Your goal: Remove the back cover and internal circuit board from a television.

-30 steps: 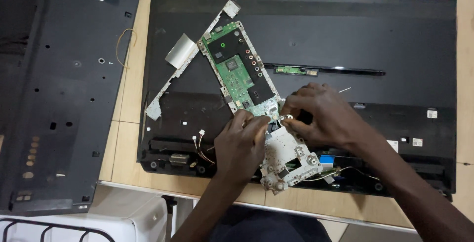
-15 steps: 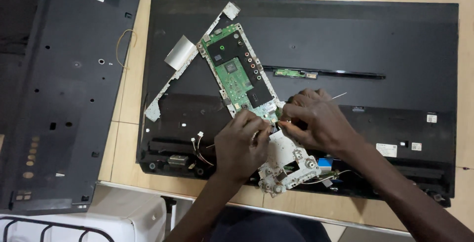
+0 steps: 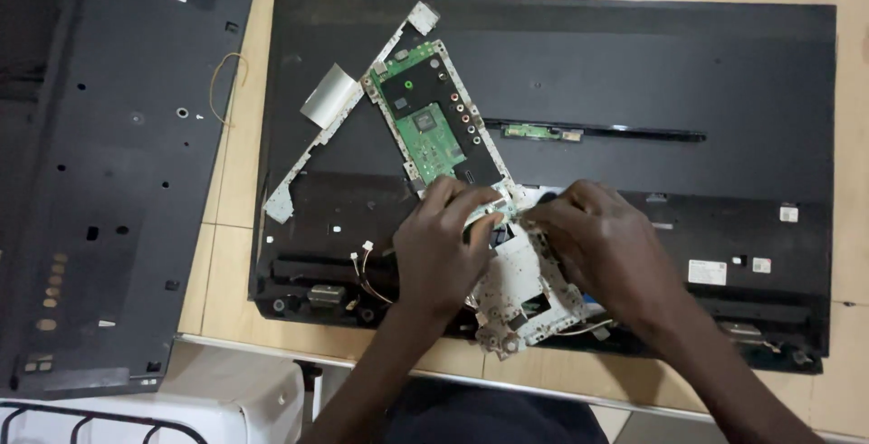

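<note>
Wooden table (image 3: 235, 227) carries an opened black panel (image 3: 634, 91). Your left hand (image 3: 441, 247) and right hand (image 3: 597, 245) meet, both pinching the green board (image 3: 434, 127) at its near end, mid-panel.

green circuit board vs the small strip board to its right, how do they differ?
The green circuit board is broad and lies tilted; the strip board is thin and lies level. The green circuit board sits in a pale metal frame under both hands; the strip board lies bare, untouched. Both rest on the black panel.
</note>
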